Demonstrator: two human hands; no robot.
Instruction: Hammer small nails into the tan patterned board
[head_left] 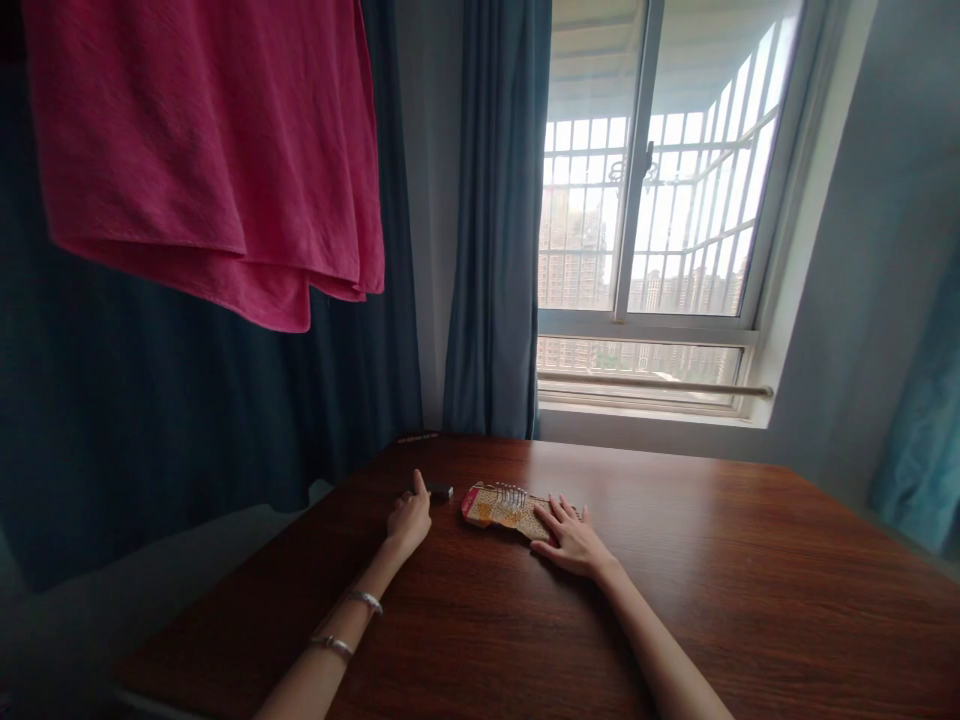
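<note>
1. Cream, gold-patterned, elongated zither-like object [499,512] with a pinkish-red end lies on the glossy reddish-brown wooden table [735,570], between the two hands.
2. Right hand [576,545]: palm down, fingers spread and nearly straight, laid over the object's right end; it presses from above rather than grasping.
3. Left hand [409,522]: well clear of the object's left end, index finger stretched forward, the others curled in; whether they grip anything cannot be told.
4. Long axis: roughly left to right across the table, slightly slanted, the right end a little nearer the person.
5. Its pinkish-red end points left, toward the left hand; a row of small, silvery upright pegs [511,495] stands on top.
6. Small dark rectangular block [441,493]: just beside the left index finger; contact is unclear.
</note>
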